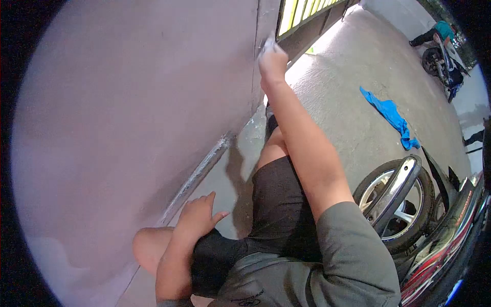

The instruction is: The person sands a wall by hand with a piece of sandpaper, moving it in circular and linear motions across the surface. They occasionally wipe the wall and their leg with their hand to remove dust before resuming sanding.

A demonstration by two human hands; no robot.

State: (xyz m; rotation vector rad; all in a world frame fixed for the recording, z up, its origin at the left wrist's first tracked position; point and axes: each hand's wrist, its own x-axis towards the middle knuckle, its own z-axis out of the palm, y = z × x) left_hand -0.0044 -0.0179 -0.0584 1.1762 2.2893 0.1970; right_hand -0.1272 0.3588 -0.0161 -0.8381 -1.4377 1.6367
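My right hand is stretched far forward at the end of a straight arm, closed on a small pale, whitish-grey piece. Blur hides what kind of thing it is. That hand is at the wall's corner edge, beside the gate; I cannot tell whether the piece touches the surface. Over my bent knee, close to the foot of the pinkish wall, my left hand has its thumb and fingers apart and holds nothing.
A motorcycle with its wheel and silver-black exhaust stands close on my right. A blue cloth lies on the concrete floor. Farther off, a person bends by another motorcycle. A barred gate adjoins the wall.
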